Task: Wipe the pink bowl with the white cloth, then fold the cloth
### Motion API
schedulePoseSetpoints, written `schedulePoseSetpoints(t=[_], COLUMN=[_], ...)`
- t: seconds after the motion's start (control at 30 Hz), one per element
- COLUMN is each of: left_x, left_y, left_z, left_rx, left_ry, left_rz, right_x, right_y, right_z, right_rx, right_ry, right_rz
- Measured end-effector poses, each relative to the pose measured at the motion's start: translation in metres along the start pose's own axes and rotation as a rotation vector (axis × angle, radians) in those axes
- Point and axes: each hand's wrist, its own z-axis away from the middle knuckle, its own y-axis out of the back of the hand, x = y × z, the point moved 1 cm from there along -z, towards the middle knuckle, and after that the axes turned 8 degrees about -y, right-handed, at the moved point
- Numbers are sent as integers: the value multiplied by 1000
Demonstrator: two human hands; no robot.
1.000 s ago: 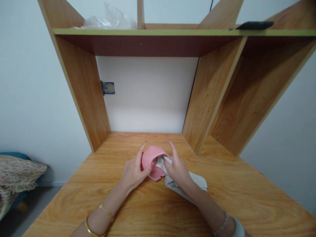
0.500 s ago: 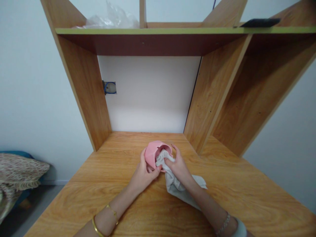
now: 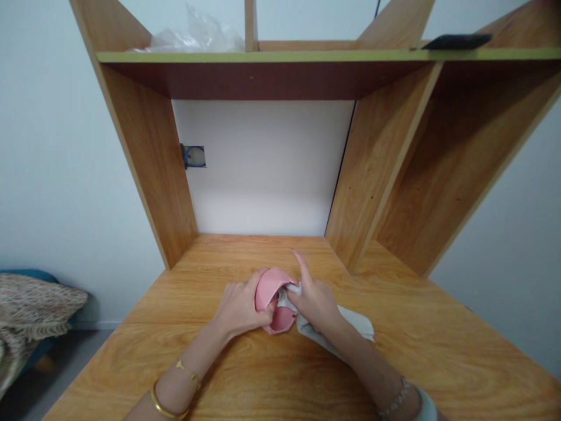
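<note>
Pink vessel [image 3: 267, 288], now lower (between both hands [image 3: 240, 305]).

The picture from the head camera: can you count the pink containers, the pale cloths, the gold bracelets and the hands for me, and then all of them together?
Pink container: 1
Pale cloth: 1
Gold bracelets: 2 (thin chain, thick bangle)
Hands: 2 (left hand, right hand)
Total: 6

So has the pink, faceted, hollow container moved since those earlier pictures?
Yes, the pink container has moved lower in the view, farther below the flat white back panel.
</note>
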Motion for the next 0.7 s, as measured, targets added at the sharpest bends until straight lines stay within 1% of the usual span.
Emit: schedulePoseSetpoints(t=[0.07,0.1,0.17,0.23,0.33,0.43,0.5,0.6,0.7], left_x=[-2,-3,-5,-6,-6,-1,2,3,2], left_y=[0,-1,-4,-7,-14,-23,-29,-33,-30], left_z=[1,1,1,0,-2,-3,-3,-4,-5], left_rx=[-15,-4,54,135,217,209,199,213,243], left_ry=[-17,-19,-8,10,27,22,16,37,68], left_rz=[-2,16,87,194,357,532,658,778,770], right_x=[0,1,4,8,13,14,14,13,14], right_y=[-2,-3,-5,-8,-12,-16,-20,-27,-30], right_z=[1,2,1,-1,-5,-9,-10,-11,-13], right_rx=[-23,-30,-32,-20,29,71,59,17,-22], right_ry=[41,48,32,-14,-95,-128,-130,-132,-160], right_rz=[-32,-72,-191,-336,-557,-761,-858,-909,-846])
